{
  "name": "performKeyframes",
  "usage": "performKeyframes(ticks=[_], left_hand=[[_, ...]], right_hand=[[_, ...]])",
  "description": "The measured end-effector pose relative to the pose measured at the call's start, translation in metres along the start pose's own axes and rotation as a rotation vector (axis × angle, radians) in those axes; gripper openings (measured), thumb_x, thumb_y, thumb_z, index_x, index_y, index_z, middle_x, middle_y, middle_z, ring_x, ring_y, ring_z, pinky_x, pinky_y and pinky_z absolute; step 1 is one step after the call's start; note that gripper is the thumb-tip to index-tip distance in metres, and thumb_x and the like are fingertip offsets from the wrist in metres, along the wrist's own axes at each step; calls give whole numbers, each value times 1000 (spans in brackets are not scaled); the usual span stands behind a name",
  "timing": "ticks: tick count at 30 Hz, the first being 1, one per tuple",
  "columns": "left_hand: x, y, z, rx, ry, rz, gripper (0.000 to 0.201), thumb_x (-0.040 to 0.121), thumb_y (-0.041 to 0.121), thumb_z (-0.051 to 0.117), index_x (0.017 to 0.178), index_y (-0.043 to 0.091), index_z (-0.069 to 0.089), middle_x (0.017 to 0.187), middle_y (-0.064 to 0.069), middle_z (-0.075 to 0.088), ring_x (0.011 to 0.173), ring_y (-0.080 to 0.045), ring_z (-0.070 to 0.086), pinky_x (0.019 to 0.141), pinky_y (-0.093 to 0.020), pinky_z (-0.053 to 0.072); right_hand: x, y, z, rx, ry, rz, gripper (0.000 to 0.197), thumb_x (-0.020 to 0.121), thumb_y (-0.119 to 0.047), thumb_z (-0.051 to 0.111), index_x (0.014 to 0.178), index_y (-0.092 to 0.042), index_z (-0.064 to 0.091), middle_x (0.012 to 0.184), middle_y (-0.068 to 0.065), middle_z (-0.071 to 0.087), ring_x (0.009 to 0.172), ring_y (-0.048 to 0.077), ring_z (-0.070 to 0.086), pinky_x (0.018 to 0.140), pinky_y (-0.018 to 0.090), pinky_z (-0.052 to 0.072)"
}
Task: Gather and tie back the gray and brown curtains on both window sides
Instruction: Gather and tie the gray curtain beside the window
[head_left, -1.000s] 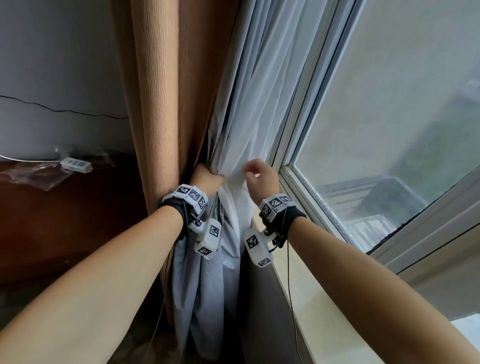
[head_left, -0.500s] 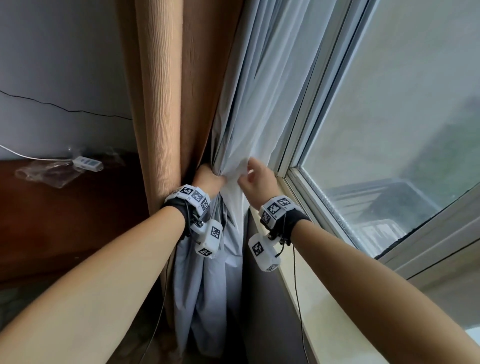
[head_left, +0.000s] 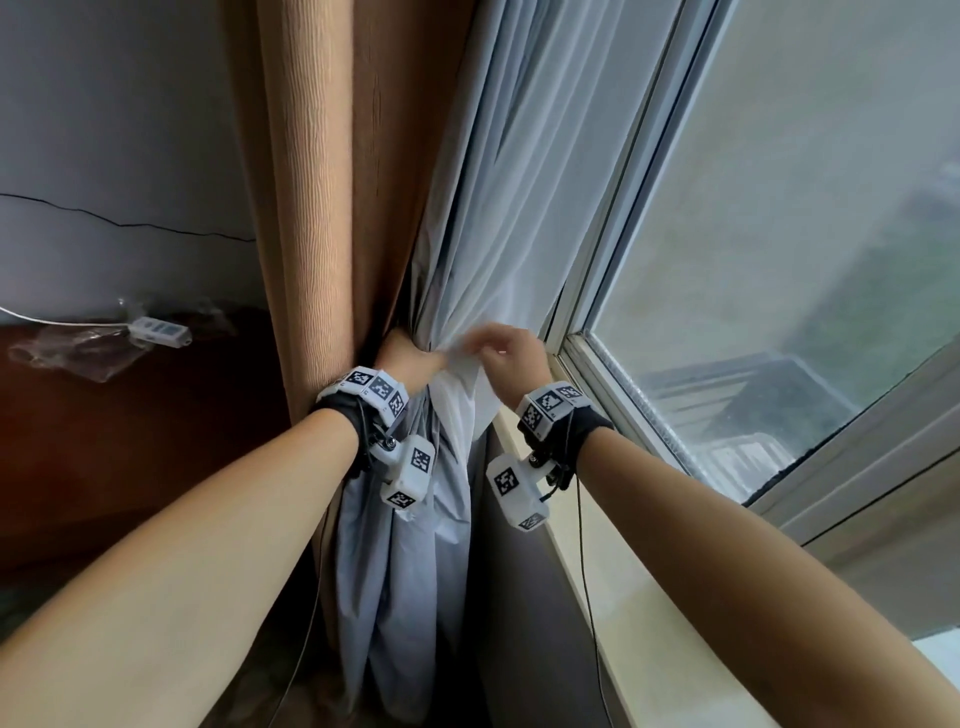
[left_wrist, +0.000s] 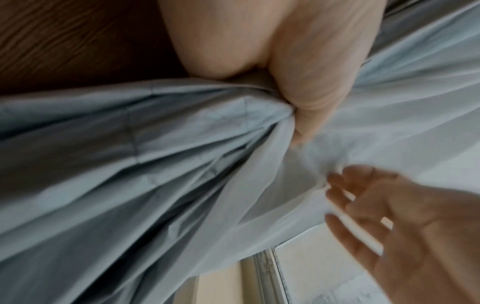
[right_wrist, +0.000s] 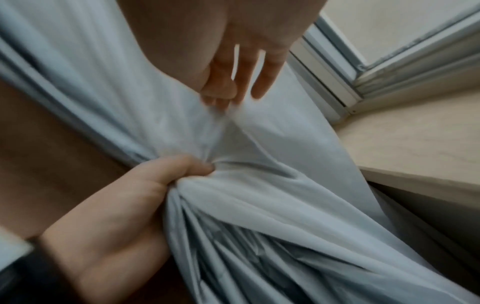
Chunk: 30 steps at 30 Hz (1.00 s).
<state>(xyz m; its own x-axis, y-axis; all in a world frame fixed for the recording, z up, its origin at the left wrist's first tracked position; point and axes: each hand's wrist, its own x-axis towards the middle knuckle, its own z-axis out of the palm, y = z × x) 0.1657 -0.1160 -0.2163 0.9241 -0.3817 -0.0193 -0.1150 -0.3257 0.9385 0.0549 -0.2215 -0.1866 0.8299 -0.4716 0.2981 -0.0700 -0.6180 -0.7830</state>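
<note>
From the head view, the gray curtain (head_left: 483, 218) is being bunched at the window's left side, beside the brown curtain (head_left: 317, 208); no tie is showing yet, so tying looks still ahead.

At the left wrist, the left hand (left_wrist: 309, 86) is clenching the gathered gray folds.

At the right wrist, the right hand (right_wrist: 233, 67) is pinching a loose fold near the windowsill (right_wrist: 415, 144).

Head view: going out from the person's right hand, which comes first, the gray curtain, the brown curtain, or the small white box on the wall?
From the right hand:
1. Gray curtain, touched by its fingers.
2. Brown curtain, farther left, beyond the left hand.
3. Small white box, far left on the wall.
</note>
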Motion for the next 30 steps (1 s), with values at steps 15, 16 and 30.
performKeyframes(ticks=[15,16,30], left_hand=[[0,-5,-7,-30,7,18,31,79,8,69,108,-1,65,104,-15,69,97,-29,66,81,-30,51],[-1,-4,-5,-38,19,30,32,79,9,70,109,-1,65,105,-14,69,98,-27,66,81,-29,50],[-12,4,7,-67,-76,143,20,73,3,78,81,12,62,88,-2,65,93,-16,63,75,-25,46]], right_hand=[[13,13,5,-146,103,182,16,85,-17,57,93,-3,60,87,13,66,75,25,63,71,44,57],[9,9,6,-192,109,130,15,85,-14,55,92,-1,56,88,14,64,76,28,61,69,42,54],[-7,-27,9,-215,-188,-137,47,74,10,40,104,-7,72,103,9,74,100,23,67,91,37,53]])
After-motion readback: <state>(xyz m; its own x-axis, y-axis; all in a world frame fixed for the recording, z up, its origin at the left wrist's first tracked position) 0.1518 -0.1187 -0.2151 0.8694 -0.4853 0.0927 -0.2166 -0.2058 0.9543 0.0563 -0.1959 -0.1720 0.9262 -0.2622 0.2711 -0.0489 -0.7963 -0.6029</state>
